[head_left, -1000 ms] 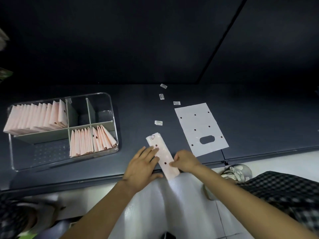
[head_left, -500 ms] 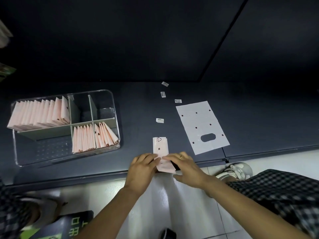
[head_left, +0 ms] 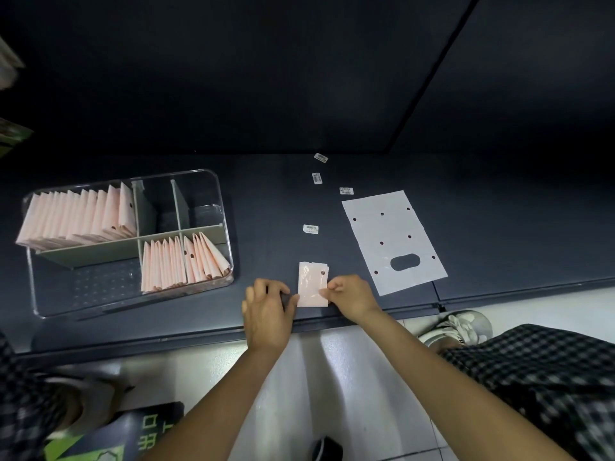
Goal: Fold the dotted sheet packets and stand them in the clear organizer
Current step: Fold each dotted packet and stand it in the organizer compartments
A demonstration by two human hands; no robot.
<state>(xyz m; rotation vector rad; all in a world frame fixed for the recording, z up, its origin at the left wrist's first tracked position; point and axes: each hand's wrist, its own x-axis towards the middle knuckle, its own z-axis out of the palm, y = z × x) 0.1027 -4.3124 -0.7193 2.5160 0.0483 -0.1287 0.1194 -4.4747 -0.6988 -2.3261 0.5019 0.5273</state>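
Note:
A pale pink folded packet (head_left: pixel 311 286) with a dark dot lies near the front edge of the dark table. My left hand (head_left: pixel 268 309) rests at its left edge with the thumb touching the paper. My right hand (head_left: pixel 349 294) pinches its right edge between thumb and fingers. To the left stands the clear organizer (head_left: pixel 219 194); several folded pink packets stand in its back left compartment (head_left: pixel 80 214) and its front right compartment (head_left: pixel 181 261). An unfolded white dotted sheet (head_left: pixel 389 241) with an oval cut-out lies flat to the right.
Several small white labels (head_left: pixel 311 228) lie scattered on the table behind the packet. The table's front edge (head_left: pixel 199 337) runs just under my wrists. Below it are white floor tiles, shoes and checked fabric (head_left: pixel 532 377).
The long strip has been folded down into a short rectangle. My left hand slid from on top of it to its left edge; my right hand moved up to its right edge.

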